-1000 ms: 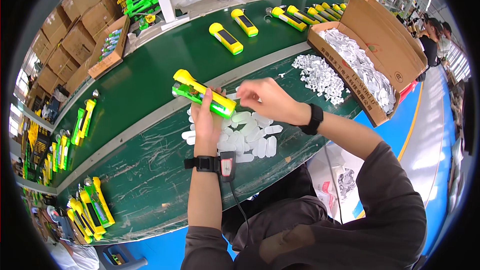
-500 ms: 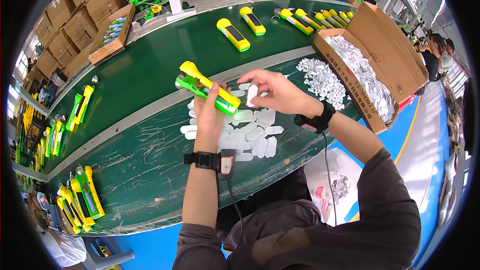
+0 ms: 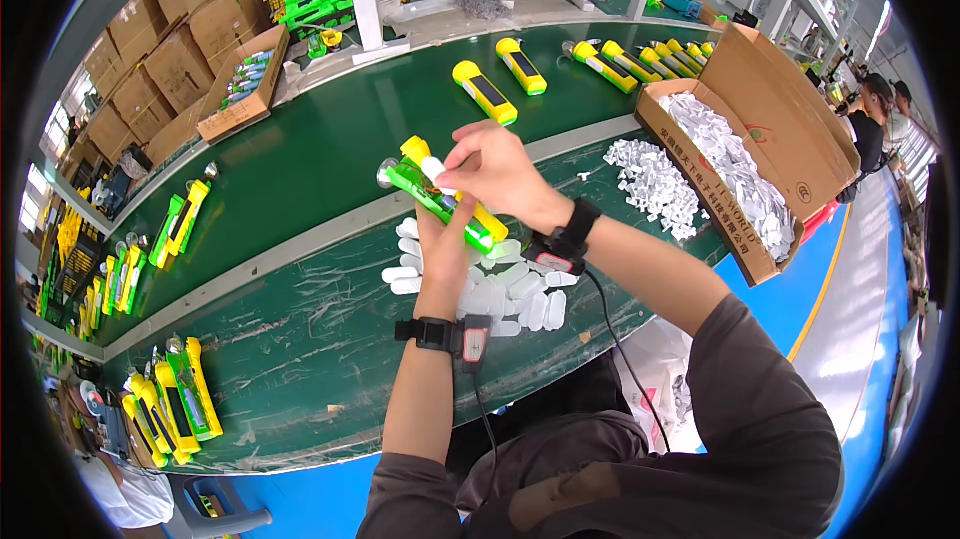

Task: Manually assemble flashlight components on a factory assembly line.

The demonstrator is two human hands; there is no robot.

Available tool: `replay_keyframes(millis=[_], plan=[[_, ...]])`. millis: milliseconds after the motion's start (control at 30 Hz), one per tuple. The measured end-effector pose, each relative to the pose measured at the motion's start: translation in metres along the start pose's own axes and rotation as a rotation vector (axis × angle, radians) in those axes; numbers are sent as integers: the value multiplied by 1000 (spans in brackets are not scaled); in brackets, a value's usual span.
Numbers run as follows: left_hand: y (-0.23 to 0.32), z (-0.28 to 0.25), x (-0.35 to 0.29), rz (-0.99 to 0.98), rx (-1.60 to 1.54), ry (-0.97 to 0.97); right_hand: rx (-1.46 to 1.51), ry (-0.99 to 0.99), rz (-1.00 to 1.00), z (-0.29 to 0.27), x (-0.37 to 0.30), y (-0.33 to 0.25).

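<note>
1. A bright workshop with a scuffed green workbench (image 3: 330,339) across the lower middle of the frame, and a green belt (image 3: 310,149) curving behind it beyond a grey metal strip (image 3: 340,224)
2. Just above the centre of the frame is the yellow-and-green unit (image 3: 415,186), held up over the bench; its long axis slopes from upper left to lower right, the round clear head (image 3: 386,173) pointing upper left, the green tail end lower right, with the yellow and green halves parted and wires showing between them
3. The left hand (image 3: 445,239) is wrapped around the unit from below, thumb along its near side
4. The right hand (image 3: 495,174) is narrowed to a pinch on a white piece (image 3: 433,168), partly hidden by its fingers, at the unit near the head end; whether the two touch, I cannot tell
5. Under the hands, white oval plates (image 3: 525,286) lie loosely spread on the bench
6. Right of centre sits a heap of small white parts (image 3: 655,187), beside an open cardboard box (image 3: 770,119) filled with more white pieces
7. Closed yellow torches (image 3: 486,94) lie on the belt at upper centre, others stand grouped at lower left (image 3: 170,404)
</note>
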State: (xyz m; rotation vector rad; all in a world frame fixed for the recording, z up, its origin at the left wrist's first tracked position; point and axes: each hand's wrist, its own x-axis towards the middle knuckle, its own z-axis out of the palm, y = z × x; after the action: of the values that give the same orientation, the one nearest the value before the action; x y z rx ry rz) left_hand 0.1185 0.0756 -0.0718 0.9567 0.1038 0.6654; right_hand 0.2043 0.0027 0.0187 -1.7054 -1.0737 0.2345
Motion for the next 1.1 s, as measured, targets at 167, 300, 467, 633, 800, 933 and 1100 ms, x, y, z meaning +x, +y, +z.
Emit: replay_keyframes(millis=[167, 300, 467, 633, 800, 933, 1100], plan=[[-4, -4, 1, 47, 19, -7, -348, 79, -106, 13, -6, -7], [-7, -7, 1, 49, 99, 28, -534, 133, -157, 20, -7, -10], [-4, -3, -3, 109, 238, 75, -580, 119, -130, 28, -6, -14], [-5, 0, -5, 137, 292, 104, -524, 82, -78, 23, -6, -13], [-22, 4, -2, 201, 153, 65, -787, 193, -100, 23, -7, -11], [-43, -25, 9, 164, 115, -4, -717, 347, -85, 50, -21, -25], [-32, -25, 5, 27, -56, -171, -785, 604, -215, 75, -38, -31]])
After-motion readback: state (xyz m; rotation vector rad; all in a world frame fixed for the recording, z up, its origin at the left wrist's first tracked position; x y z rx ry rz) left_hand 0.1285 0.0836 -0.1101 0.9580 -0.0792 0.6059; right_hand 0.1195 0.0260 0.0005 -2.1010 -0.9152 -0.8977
